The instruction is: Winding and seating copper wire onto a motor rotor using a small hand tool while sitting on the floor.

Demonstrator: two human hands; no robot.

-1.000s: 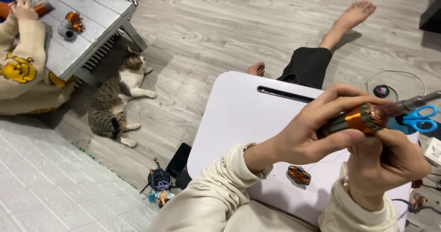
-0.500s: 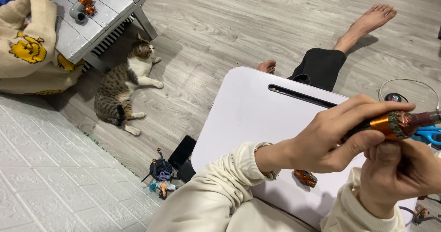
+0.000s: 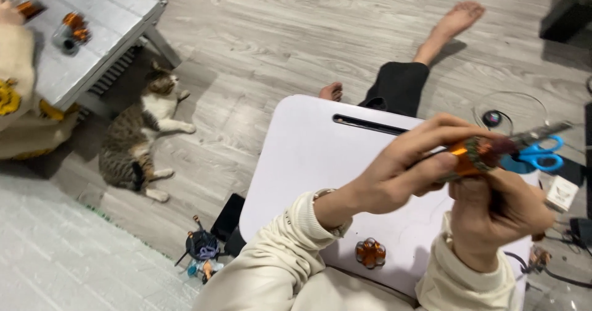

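Note:
My left hand (image 3: 401, 169) and my right hand (image 3: 499, 215) are raised together above a white lap table (image 3: 308, 157). Both hold one small orange and dark object (image 3: 478, 155); the left fingers pinch it from the left and the right hand cups it from below. A thin grey metal tool (image 3: 542, 131) sticks out to the right of the object. An orange flower-shaped piece (image 3: 370, 253) lies on the table near my wrists. Blue-handled scissors (image 3: 536, 155) lie just behind the hands.
A striped cat (image 3: 139, 141) lies on the wood floor left of the table. Another person in a cream top (image 3: 18, 95) sits at a low grey table (image 3: 92, 33) with small orange items. A small figurine (image 3: 202, 252) and a dark phone (image 3: 227, 217) lie by the lap table.
The view has shifted slightly, and my hands with the orange object now sit a little lower and further left in it. The grip on the object is unchanged.

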